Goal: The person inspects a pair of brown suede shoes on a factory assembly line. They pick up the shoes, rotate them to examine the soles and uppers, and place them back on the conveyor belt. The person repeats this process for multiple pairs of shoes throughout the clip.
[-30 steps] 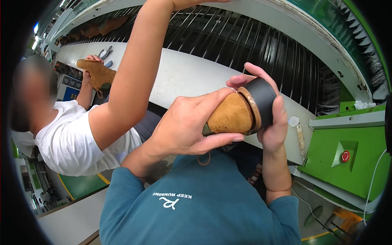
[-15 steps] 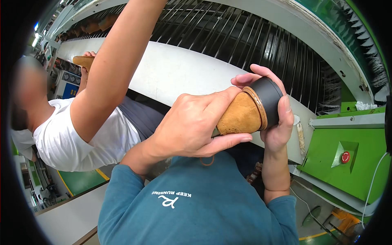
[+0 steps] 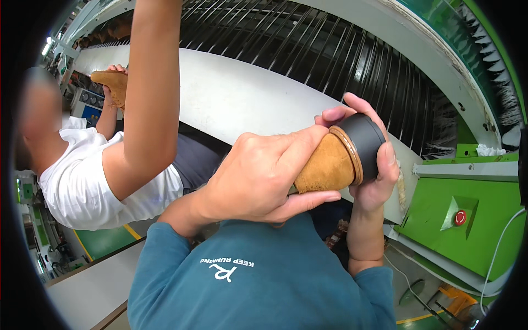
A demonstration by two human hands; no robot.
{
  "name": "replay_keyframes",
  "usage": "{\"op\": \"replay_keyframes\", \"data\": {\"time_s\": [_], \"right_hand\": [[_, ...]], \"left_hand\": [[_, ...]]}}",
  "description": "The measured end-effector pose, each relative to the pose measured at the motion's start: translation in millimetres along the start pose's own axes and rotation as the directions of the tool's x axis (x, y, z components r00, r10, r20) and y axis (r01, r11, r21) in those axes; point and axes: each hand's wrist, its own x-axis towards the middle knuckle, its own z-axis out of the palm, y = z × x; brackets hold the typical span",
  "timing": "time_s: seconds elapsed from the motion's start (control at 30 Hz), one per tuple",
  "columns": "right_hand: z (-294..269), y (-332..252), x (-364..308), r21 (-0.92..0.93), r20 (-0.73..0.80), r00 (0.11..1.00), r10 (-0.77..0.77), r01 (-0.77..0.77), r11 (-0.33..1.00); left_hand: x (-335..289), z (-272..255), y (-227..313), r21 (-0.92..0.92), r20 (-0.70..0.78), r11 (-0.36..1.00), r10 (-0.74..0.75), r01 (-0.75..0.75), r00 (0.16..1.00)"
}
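Observation:
A tan suede shoe (image 3: 325, 169) with a brown rim lies between my hands, above the near edge of a white ledge. A thick, smooth black piece (image 3: 358, 144) sits against its rim; I cannot tell whether the two are joined. My left hand (image 3: 264, 173) is wrapped over the suede, thumb along the near side and fingers over the top. My right hand (image 3: 379, 168) curves around the black piece from the right, fingers at its far side and thumb at its near side. The far end of the shoe is hidden under my left hand.
A long white ledge (image 3: 231, 82) runs in front of a machine with rows of dark metal rods (image 3: 308, 41). A co-worker's bare arm (image 3: 154, 82) reaches across on the left; the co-worker holds another tan suede shoe (image 3: 113, 82). A red button (image 3: 460, 218) sits on a green panel (image 3: 426, 206) at right.
My hands and the shoe have shifted slightly downward in view, with the same hold. The co-worker's reaching arm has moved left, and more of their shoe shows.

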Motion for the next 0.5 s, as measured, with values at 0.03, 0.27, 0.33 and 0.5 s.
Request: {"op": "replay_keyframes", "data": {"time_s": [0.03,0.27,0.33,0.5], "right_hand": [[-1,-1,-1,-0.005,0.003,1.000,0.025,-0.025,1.000],[-1,-1,-9,-0.006,-0.027,0.999,0.022,-0.022,1.000],[3,-1,-8,0.040,-0.051,0.998,0.032,-0.030,0.999],[1,1,-6,0.041,-0.039,0.999,0.037,-0.035,0.999]], "left_hand": [[-1,0,1,0.004,0.003,1.000,0.003,-0.003,1.000],[-3,2,4,0.021,-0.012,0.999,0.037,-0.037,0.999],[-3,2,3,0.029,-0.020,0.999,0.046,-0.045,0.999],[-3,0,1,0.007,0.001,1.000,0.020,-0.020,1.000]]}}
